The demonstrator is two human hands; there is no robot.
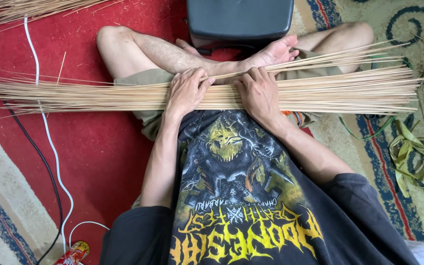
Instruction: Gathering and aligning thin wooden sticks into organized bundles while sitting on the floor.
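Note:
A long bundle of thin pale sticks point(99, 94) lies across my crossed legs, reaching from the left edge to the right side of the view. My left hand point(186, 91) presses down on the bundle near its middle, fingers curled over the sticks. Just to its right, my right hand point(257, 91) grips the same bundle, fingers wrapped over the top. On the right the stick ends point(388, 78) fan out slightly. My bare foot point(271, 53) rests just beyond the hands.
A dark plastic stool point(240, 18) stands beyond my legs. White cable point(50, 142) and black cable point(30, 142) run down the red patterned carpet at left. More loose sticks point(25, 9) lie top left. Green leaf strips point(415, 157) lie right. A red can point(74, 252) sits bottom left.

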